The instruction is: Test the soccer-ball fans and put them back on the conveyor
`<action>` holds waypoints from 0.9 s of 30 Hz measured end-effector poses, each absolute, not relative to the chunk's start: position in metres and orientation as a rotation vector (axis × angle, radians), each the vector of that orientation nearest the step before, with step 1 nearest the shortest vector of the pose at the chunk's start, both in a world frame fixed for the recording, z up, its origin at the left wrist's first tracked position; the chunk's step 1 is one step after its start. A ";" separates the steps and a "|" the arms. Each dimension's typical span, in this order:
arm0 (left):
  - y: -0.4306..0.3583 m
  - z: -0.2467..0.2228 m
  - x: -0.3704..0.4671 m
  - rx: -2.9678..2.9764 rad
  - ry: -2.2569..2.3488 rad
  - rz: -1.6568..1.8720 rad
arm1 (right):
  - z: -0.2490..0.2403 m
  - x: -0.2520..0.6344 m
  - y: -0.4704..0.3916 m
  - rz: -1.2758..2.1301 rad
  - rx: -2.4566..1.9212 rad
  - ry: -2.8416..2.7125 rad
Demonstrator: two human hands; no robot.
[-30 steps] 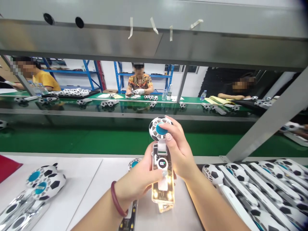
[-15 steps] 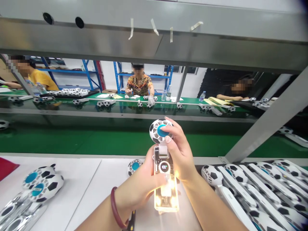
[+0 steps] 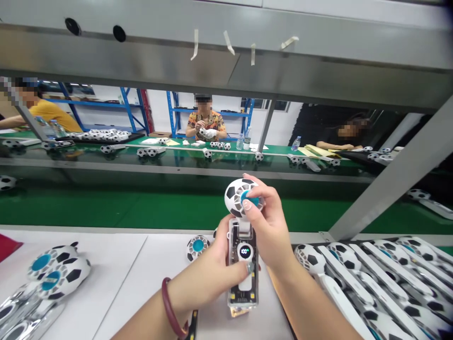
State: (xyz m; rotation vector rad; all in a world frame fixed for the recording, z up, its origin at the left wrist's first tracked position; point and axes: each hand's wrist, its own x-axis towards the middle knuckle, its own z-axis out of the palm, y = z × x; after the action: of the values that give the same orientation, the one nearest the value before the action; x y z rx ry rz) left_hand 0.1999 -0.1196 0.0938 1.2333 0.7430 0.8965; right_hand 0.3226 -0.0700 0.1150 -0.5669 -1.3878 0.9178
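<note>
Upright in front of me is a handheld fan (image 3: pixel 235 196) with a soccer-ball head, a blue centre and a clear handle (image 3: pixel 242 298). The handle's round display (image 3: pixel 244 251) reads about 100, and its lamps are unlit. My left hand (image 3: pixel 212 276) is closed round the handle, its thumb across the front just below the display. My right hand (image 3: pixel 272 229) grips the ball head, thumb and index finger on the blue centre. Just left of the handle, on the white table, lies another soccer-ball fan (image 3: pixel 198 247), partly hidden by my left hand.
Two soccer-ball fans (image 3: pixel 65 276) lie at the left. A tray (image 3: pixel 288 314) of several white-handled fans fills the right. Beyond the table runs a green conveyor belt (image 3: pixel 106 203). A slanted metal post (image 3: pixel 389 174) stands at right; several people sit across the line.
The bright lamps in the handle have gone out. The ball head has turned slightly, its blue centre now facing more to the right. Across the belt, a person has lifted a fan.
</note>
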 end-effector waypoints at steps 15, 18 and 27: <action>-0.116 0.096 0.199 1.284 0.642 0.810 | 0.126 0.326 -0.072 1.296 -0.668 -1.130; -0.115 0.098 0.199 1.292 0.638 0.782 | 0.126 0.326 -0.072 1.250 -0.691 -1.164; -0.116 0.093 0.200 1.315 0.625 0.759 | 0.132 0.326 -0.078 1.201 -0.726 -1.226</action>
State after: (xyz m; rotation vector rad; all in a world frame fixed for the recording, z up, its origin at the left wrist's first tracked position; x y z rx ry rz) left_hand 0.1997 -0.1163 0.0933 1.3149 0.6253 0.7591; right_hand 0.3259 -0.0784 0.1321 -0.7256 -1.2256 1.2007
